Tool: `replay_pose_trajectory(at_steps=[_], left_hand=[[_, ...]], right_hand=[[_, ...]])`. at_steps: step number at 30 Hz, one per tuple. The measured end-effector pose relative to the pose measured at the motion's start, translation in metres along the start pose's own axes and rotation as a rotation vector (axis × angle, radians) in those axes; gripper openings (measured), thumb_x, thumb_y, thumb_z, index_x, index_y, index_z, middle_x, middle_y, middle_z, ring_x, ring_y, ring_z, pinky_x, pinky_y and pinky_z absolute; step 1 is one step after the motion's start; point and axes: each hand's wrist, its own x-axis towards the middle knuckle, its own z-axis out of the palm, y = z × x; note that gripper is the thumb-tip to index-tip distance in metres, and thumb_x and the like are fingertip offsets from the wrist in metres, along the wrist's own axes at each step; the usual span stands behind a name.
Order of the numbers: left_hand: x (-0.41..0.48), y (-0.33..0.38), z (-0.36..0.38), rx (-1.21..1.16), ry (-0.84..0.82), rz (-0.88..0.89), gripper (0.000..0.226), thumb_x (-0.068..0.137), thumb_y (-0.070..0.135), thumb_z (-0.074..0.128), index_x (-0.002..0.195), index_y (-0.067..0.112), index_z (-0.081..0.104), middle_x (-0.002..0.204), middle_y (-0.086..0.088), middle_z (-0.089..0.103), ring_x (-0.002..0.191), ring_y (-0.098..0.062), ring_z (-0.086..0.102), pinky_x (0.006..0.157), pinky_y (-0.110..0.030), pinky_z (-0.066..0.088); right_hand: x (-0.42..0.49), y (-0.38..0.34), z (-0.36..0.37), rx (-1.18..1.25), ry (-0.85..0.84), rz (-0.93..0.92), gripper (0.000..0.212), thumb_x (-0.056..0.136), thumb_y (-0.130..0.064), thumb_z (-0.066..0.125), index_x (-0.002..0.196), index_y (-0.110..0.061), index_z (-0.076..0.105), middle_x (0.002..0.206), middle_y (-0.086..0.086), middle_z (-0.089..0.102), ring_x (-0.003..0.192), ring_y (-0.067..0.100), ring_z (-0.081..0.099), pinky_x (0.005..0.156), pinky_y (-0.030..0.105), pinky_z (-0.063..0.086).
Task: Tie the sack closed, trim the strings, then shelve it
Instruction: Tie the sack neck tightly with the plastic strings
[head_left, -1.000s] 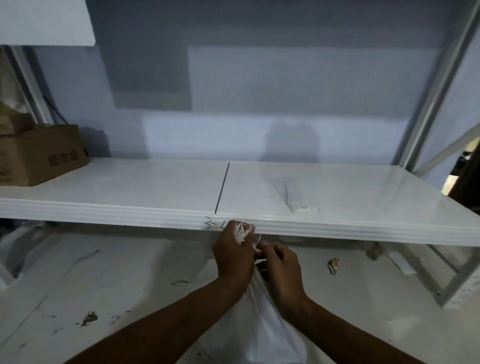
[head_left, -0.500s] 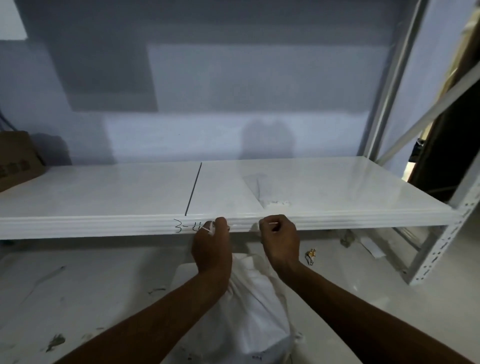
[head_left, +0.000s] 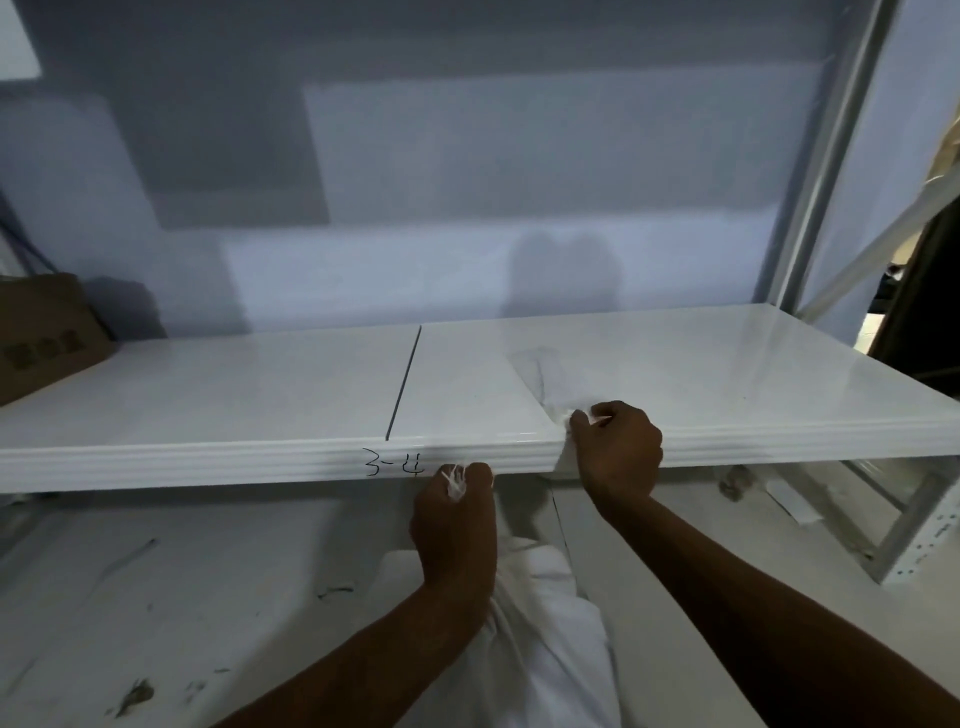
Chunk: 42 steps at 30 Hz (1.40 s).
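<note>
Since half a second ago the right hand (head_left: 618, 447) has pulled rightward and up to the glossy white shelf (head_left: 260, 395) edge, fingers clenched on white string, while the left hand (head_left: 457, 525) grips frayed white string ends (head_left: 453, 480) below the handwritten "3-4" mark (head_left: 395, 462). Between the forearms, low in the frame, sits the white woven sack (head_left: 540, 649) on the dusty floor (head_left: 156, 597). A brown cardboard box (head_left: 47, 332) occupies the shelf's left end; the rest lies open.

hands apart now — right hand (head_left: 618, 447) risen to shelf (head_left: 260, 395) edge
</note>
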Motion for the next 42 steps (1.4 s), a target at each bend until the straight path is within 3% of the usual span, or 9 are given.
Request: replay_pose_trajectory(at_steps=[4, 8, 13, 18, 23, 27, 32, 37, 42], left_hand=[[-0.005, 0.000, 0.003, -0.005, -0.022, 0.013, 0.033, 0.080, 0.028, 0.060, 0.049, 0.026, 0.054, 0.049, 0.007, 0.044, 0.053, -0.019, 0.042, 0.056, -0.037, 0.037], [-0.007, 0.001, 0.007, -0.015, -0.023, -0.008, 0.021, 0.068, 0.039, 0.056, 0.051, 0.028, 0.055, 0.049, 0.004, 0.044, 0.054, -0.021, 0.042, 0.056, -0.038, 0.036], [-0.007, 0.000, 0.007, -0.012, -0.027, -0.008, 0.021, 0.068, 0.037, 0.056, 0.050, 0.027, 0.054, 0.046, 0.006, 0.040, 0.050, -0.019, 0.038, 0.055, -0.038, 0.035], [-0.005, -0.003, 0.006, 0.002, -0.032, 0.005, 0.021, 0.068, 0.038, 0.056, 0.052, 0.025, 0.054, 0.047, 0.006, 0.042, 0.051, -0.019, 0.040, 0.054, -0.038, 0.036], [-0.004, -0.004, 0.006, 0.007, -0.036, 0.001, 0.023, 0.070, 0.039, 0.059, 0.053, 0.024, 0.055, 0.048, 0.003, 0.045, 0.052, -0.020, 0.044, 0.054, -0.039, 0.039], [-0.007, -0.002, 0.003, 0.020, -0.045, 0.027, 0.030, 0.078, 0.031, 0.073, 0.056, 0.018, 0.059, 0.051, 0.005, 0.055, 0.049, -0.017, 0.051, 0.056, -0.035, 0.047], [-0.010, 0.003, -0.001, 0.031, -0.063, 0.026, 0.040, 0.073, 0.045, 0.077, 0.053, 0.018, 0.054, 0.050, 0.007, 0.054, 0.051, -0.017, 0.051, 0.058, -0.035, 0.048], [-0.015, 0.013, -0.005, 0.058, -0.045, 0.031, 0.047, 0.076, 0.047, 0.073, 0.047, 0.019, 0.048, 0.049, 0.005, 0.051, 0.052, -0.020, 0.051, 0.060, -0.033, 0.046], [-0.017, 0.017, -0.005, 0.100, -0.028, 0.014, 0.041, 0.076, 0.044, 0.073, 0.054, 0.011, 0.060, 0.052, 0.003, 0.057, 0.055, -0.023, 0.057, 0.067, -0.041, 0.056]], right_hand=[[0.010, 0.001, 0.007, 0.049, -0.016, 0.065, 0.051, 0.075, -0.052, 0.071, 0.113, -0.018, 0.070, 0.101, 0.009, 0.077, 0.091, 0.030, 0.073, 0.089, 0.039, 0.056], [0.013, 0.002, 0.011, 0.079, -0.007, 0.089, 0.047, 0.073, -0.057, 0.068, 0.103, -0.021, 0.073, 0.092, 0.006, 0.077, 0.079, 0.031, 0.074, 0.082, 0.041, 0.059], [0.017, 0.000, 0.011, 0.088, -0.007, 0.072, 0.027, 0.082, -0.041, 0.066, 0.090, -0.018, 0.077, 0.080, 0.008, 0.077, 0.073, 0.031, 0.073, 0.078, 0.040, 0.060], [0.015, 0.004, 0.010, 0.075, -0.008, 0.044, 0.026, 0.086, -0.039, 0.065, 0.089, -0.017, 0.077, 0.077, 0.009, 0.076, 0.073, 0.030, 0.073, 0.077, 0.039, 0.059], [0.004, 0.007, 0.008, 0.107, -0.025, -0.003, 0.027, 0.087, -0.035, 0.062, 0.081, -0.013, 0.075, 0.069, 0.007, 0.074, 0.062, 0.026, 0.072, 0.074, 0.035, 0.059], [-0.006, 0.005, 0.001, 0.155, -0.054, -0.010, 0.028, 0.087, -0.035, 0.059, 0.080, -0.009, 0.067, 0.069, 0.008, 0.071, 0.057, 0.026, 0.071, 0.066, 0.032, 0.056], [-0.015, 0.001, -0.011, 0.184, -0.138, 0.012, 0.025, 0.093, -0.025, 0.044, 0.084, -0.004, 0.053, 0.075, 0.010, 0.062, 0.064, 0.033, 0.070, 0.052, 0.032, 0.049], [-0.030, 0.012, -0.022, 0.187, -0.149, -0.072, 0.029, 0.097, -0.018, 0.037, 0.074, -0.003, 0.048, 0.070, 0.012, 0.057, 0.070, 0.039, 0.066, 0.060, 0.053, 0.057], [-0.039, 0.014, -0.042, 0.177, -0.109, -0.204, 0.027, 0.097, -0.014, 0.038, 0.076, -0.002, 0.049, 0.064, 0.012, 0.058, 0.063, 0.038, 0.065, 0.054, 0.046, 0.054]])
